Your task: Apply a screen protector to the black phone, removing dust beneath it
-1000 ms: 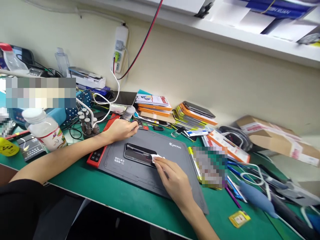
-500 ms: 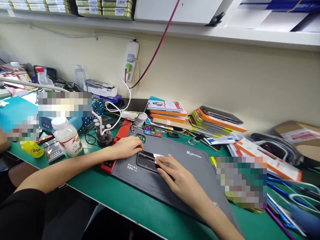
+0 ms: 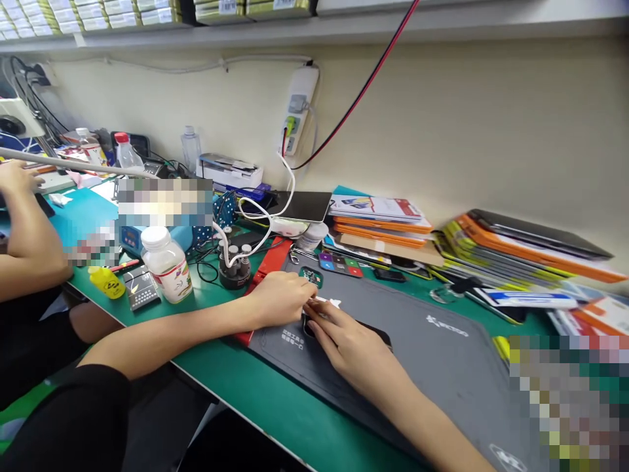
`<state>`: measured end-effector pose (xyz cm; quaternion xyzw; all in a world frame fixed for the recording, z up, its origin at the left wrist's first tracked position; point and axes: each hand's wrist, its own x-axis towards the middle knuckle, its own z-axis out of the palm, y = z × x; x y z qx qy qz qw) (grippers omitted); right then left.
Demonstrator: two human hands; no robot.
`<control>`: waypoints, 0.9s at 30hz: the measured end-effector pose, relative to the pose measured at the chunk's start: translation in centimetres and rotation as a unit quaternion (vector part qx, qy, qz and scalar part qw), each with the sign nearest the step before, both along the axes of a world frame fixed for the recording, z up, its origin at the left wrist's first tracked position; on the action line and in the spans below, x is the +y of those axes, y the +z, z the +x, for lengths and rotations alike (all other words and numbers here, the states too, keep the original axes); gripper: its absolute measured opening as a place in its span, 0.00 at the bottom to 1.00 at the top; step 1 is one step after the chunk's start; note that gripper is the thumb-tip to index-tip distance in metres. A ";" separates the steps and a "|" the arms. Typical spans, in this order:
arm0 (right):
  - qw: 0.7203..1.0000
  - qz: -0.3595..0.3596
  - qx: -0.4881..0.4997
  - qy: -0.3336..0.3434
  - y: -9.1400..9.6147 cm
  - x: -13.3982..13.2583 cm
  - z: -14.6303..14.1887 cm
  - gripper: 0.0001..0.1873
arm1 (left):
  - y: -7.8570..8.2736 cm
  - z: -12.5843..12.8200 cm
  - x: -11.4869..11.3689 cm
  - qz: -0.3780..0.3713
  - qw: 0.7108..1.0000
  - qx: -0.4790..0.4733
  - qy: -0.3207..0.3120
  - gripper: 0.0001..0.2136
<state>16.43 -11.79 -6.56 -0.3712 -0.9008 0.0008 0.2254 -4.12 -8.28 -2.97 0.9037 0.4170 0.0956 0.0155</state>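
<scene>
Grey mat [image 3: 432, 367] on a green bench [image 3: 236, 373], red strip [image 3: 272, 259] along the mat's left end. Black phone [image 3: 379, 333] lies flat on the mat, left of its middle, mostly hidden under the right hand [image 3: 354, 337].

Right: fingers drawn together, nearly straight, reaching across the phone. White wipe [image 3: 335, 303] pokes out at the fingertips, looks pinched there; exact hold is covered.

Left hand [image 3: 282, 298]: fingers curled in, knuckles up, at the phone's left end, tips meeting the right hand's fingertips. Can't tell if it has hold of anything, contact side is hidden.

Around it: small multicoloured tray [image 3: 340, 264] just behind the mat's back edge, next to metal tweezers [image 3: 295, 254]. Black round holder [image 3: 234, 278] with grey-capped canisters left of the red strip. White-capped jar [image 3: 170, 272] further left, then yellow bottle [image 3: 107, 282]. Orange-edged boxes [image 3: 386, 226] stacked by the wall, power strip [image 3: 299, 108] mounted above. Co-worker's arm [image 3: 34, 236] at far left, well apart from both hands.
</scene>
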 end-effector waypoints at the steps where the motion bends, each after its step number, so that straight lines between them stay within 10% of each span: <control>1: 1.000 0.010 -0.005 0.002 0.0 0.0 0.0 0.22 | 0.1 0.0 0.0 0.004 1.000 -0.002 0.006 0.09; 27: 0.995 0.031 0.039 -0.090 -0.8 -5.9 9.3 0.19 | -0.7 0.0 0.5 0.181 0.968 -0.049 -0.164 0.20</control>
